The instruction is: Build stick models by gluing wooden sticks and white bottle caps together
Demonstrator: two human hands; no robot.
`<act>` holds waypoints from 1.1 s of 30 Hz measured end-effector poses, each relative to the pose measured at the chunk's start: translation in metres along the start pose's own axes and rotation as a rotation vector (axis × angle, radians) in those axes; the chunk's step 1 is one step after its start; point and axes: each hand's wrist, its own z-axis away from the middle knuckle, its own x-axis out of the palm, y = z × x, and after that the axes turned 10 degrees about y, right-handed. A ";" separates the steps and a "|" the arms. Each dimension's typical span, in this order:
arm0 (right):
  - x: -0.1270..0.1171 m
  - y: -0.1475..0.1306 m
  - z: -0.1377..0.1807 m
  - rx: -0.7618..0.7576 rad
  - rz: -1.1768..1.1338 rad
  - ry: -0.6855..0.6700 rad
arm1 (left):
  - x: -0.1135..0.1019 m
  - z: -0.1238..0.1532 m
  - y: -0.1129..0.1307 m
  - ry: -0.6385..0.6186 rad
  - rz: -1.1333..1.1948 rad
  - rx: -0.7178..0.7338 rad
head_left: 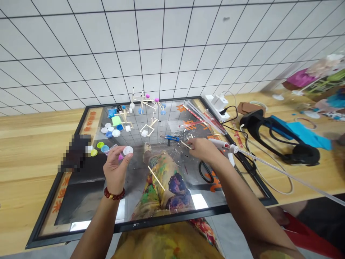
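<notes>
My left hand [115,167] pinches a round white bottle cap [128,150] between thumb and fingers, above the glass board. The fingers of my right hand [202,149] are closed on the end of a short wooden stick [185,145]. Just beyond that stick lies a blue utility knife [172,138] among small scraps. A white glue gun [221,144] with a long clear glue stick rests right of my right hand. The black scissor-like handle [206,172] shows below my right wrist. Another wooden stick [156,178] lies loose between my hands.
Small stick frames [149,127] with caps stand toward the wall. Several coloured caps [108,134] lie at the left, near a dark blurred object [75,153]. A power strip [217,106], cables and a black headset-like object [280,140] occupy the right side. The board has a raised black frame [172,218].
</notes>
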 end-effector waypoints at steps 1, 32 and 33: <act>-0.003 -0.002 -0.003 -0.016 -0.015 -0.011 | 0.000 0.000 0.001 0.005 0.033 -0.012; 0.017 -0.009 -0.234 0.453 -1.357 -0.101 | -0.014 0.009 -0.012 0.007 0.012 -0.240; 0.018 -0.010 -0.236 0.451 -1.356 -0.109 | -0.014 0.010 -0.012 0.002 0.001 -0.250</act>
